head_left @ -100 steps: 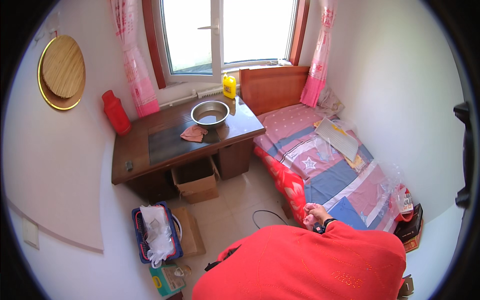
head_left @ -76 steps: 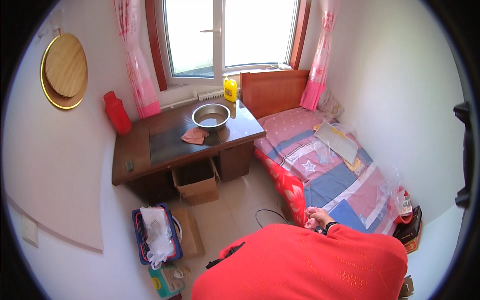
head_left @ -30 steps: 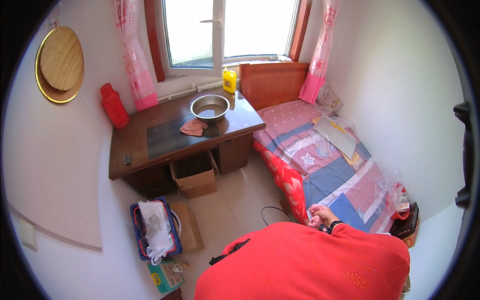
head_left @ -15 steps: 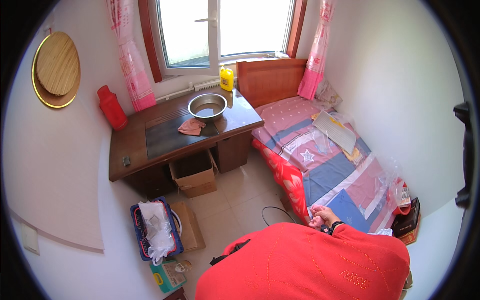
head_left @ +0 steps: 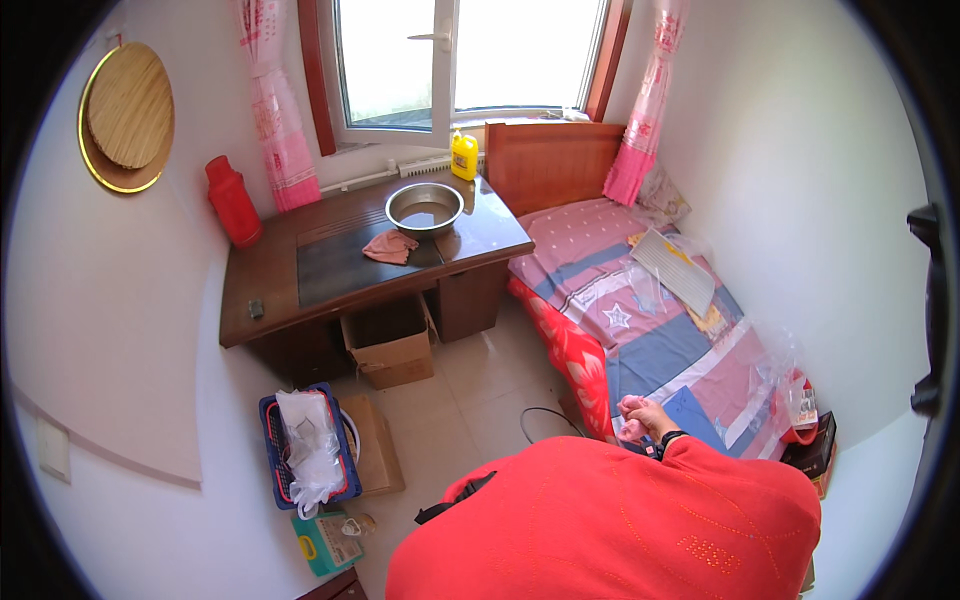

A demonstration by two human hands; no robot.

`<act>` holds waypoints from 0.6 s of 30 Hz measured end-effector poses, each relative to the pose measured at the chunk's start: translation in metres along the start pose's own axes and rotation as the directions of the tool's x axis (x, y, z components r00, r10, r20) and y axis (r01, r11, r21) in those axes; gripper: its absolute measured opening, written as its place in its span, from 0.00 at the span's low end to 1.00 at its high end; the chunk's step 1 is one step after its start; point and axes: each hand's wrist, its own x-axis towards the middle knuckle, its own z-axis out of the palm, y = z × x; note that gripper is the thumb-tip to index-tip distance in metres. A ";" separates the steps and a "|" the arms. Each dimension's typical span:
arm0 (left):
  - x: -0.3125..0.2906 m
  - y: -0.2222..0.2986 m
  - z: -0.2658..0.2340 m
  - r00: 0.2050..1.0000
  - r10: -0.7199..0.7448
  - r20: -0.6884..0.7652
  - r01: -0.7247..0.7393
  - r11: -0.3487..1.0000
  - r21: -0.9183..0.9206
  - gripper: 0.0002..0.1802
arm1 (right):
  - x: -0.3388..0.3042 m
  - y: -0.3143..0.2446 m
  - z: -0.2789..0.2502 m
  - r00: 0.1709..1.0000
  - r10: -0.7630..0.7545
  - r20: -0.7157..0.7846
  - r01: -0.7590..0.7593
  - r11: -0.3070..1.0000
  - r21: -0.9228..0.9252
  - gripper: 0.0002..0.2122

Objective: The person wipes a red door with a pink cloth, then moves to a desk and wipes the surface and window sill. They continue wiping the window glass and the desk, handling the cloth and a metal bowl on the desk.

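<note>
My right hand (head_left: 652,418) reaches out of a red sleeve (head_left: 715,450) at the near side of the bed, with dark bands at the wrist. Its fingers are curled in around something small and pinkish that I cannot make out. Just right of it lies a flat blue sheet-like item (head_left: 695,412) on the patterned bedding (head_left: 655,345), partly covered by the sleeve. No part of my left hand can be made out; the red garment fills the lower middle of the view.
A dark wooden desk (head_left: 285,318) bears a metal basin (head_left: 424,231), a pink cloth (head_left: 390,247) and a yellow jug (head_left: 464,156). Under it stands an open cardboard box (head_left: 395,365). A blue basket (head_left: 345,485) and a teal case (head_left: 320,550) sit on the floor at left.
The view has shifted slightly, so the desk and window appear further right. My right hand stays by the bed's near edge, its fingers still curled. The sleeve covers more of the blue item.
</note>
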 end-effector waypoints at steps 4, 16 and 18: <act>-0.003 0.001 0.001 1.000 -0.008 -0.006 0.008 1.000 -0.008 0.30 | 0.021 -0.012 0.012 0.996 -0.072 0.055 0.071 0.997 0.016 0.14; 0.002 0.011 0.003 0.999 0.028 -0.014 -0.028 1.000 0.000 0.31 | 0.018 -0.057 0.070 0.976 -0.091 0.200 0.071 0.992 0.106 0.12; 0.001 0.012 0.003 1.000 0.026 -0.012 -0.026 1.000 0.003 0.31 | 0.019 -0.061 0.072 0.984 -0.075 0.162 0.069 0.997 0.040 0.13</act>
